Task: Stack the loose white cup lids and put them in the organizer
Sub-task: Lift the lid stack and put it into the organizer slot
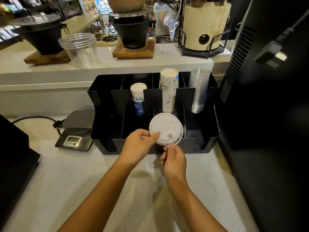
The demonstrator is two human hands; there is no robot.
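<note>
Head view: a small stack of white cup lids (pixel 164 128) is held in the air over the front middle compartments of the black organizer (pixel 207 141), not yet set down. How many lids are nested cannot be told; at least two rims show. The left hand (pixel 140 144) has its grip pinched on the stack's left edge, thumb on top. The right hand (pixel 174 159) pinches the lower rim from beneath. No loose lids are seen on the counter (pixel 83 181), so stacking is judged nearly finished; placement in a compartment remains.
</note>
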